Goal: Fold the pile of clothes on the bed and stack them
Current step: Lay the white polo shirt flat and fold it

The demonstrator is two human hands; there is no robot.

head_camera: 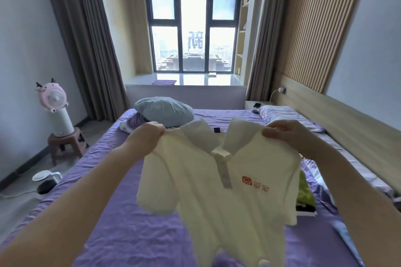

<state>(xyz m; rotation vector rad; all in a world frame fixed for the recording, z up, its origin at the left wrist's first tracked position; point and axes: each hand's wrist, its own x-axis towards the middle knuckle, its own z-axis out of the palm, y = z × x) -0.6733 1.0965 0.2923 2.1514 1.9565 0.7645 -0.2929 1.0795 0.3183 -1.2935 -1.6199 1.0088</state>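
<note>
head view: two hands (149, 133) (282, 134), one polo shirt (217, 191)

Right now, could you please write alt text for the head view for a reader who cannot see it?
A person holds up a white polo shirt by its shoulders, left hand and right hand each pinching one, above a bed with a purple sheet. A blue-grey pillow lies behind; a window faces the bed.

Bed (134, 219) under wrinkled purple sheet. Blue-grey pillow (163, 114) at far end, crumpled clothes (133, 123) just beside it. Striped pillow (284, 116) far right. Green and black garments (306, 197) on right side.
</note>
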